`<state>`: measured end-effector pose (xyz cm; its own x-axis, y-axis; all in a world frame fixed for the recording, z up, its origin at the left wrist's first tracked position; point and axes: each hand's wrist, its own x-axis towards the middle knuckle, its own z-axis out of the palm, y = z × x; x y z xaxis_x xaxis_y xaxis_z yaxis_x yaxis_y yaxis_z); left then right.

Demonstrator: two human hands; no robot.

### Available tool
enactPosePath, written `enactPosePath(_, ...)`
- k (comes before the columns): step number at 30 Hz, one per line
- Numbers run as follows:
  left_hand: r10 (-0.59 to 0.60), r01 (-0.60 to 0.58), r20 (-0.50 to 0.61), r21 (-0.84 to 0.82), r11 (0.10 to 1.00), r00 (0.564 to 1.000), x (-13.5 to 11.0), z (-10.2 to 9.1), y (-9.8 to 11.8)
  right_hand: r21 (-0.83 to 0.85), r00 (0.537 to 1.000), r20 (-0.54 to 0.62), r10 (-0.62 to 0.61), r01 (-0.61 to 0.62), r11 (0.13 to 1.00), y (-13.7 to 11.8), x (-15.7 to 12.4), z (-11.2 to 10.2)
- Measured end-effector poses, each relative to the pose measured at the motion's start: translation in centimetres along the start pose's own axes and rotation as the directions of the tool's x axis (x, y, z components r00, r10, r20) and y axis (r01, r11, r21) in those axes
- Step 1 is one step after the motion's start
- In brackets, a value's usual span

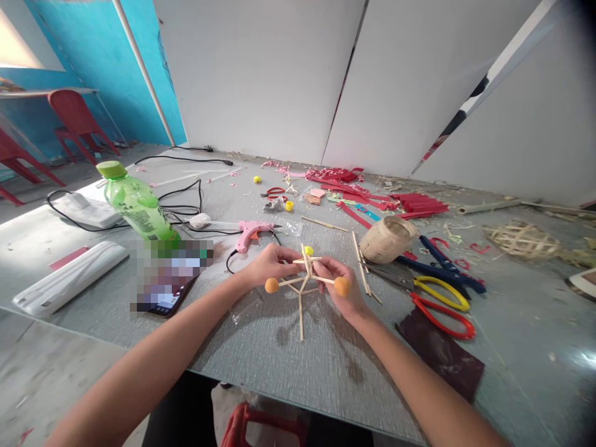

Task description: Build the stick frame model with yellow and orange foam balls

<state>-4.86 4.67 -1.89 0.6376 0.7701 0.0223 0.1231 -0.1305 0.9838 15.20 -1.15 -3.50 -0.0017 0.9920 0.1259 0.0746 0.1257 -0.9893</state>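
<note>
A small frame of thin wooden sticks (301, 313) is held up over the near part of the table, between my two hands. One orange ball (272, 285) caps its left stick and another orange ball (341, 286) its right one. Behind the upper sticks shows a yellow ball (309, 251); whether it is attached I cannot tell. My left hand (274, 264) is closed, pinching the frame's upper sticks from the left. From the right, my right hand (343, 290) grips it with bent fingers, partly hidden behind the sticks and ball.
A pink glue gun (249, 234) lies beyond my left hand. Left are a green bottle (139, 208), a phone (172, 288) and a white power strip (86, 211). Right stand a bamboo cup (386, 242), scissors (442, 316) and blue-handled pliers (447, 270). Red strips (419, 205) lie behind.
</note>
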Motion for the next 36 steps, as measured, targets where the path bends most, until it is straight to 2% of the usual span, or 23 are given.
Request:
enactPosePath(8, 0.026, -0.035, -0.129, -0.069, 0.997, 0.991, 0.13, 0.28, 0.07, 0.025, 0.998, -0.054, -0.011, 0.013, 1.0, 0.17, 0.14, 0.12)
enactPosePath(17, 0.045, -0.053, -0.149, -0.05, 0.997, 0.988, 0.07, 0.5, 0.09, -0.005, 0.991, -0.132, -0.031, 0.03, 1.0, 0.83, 0.34, 0.09)
enactPosePath(25, 0.055, -0.062, -0.178, -0.032, 0.998, 0.982, -0.03, 0.67, 0.22, -0.042, 0.989, -0.137, -0.063, 0.058, 0.997, 0.59, 0.17, 0.21)
enactPosePath(36, 0.088, -0.098, -0.187, -0.045, 0.994, 0.979, 0.07, 0.87, -0.07, -0.024, 0.988, -0.15, -0.029, 0.026, 0.999, 0.82, 0.33, 0.02)
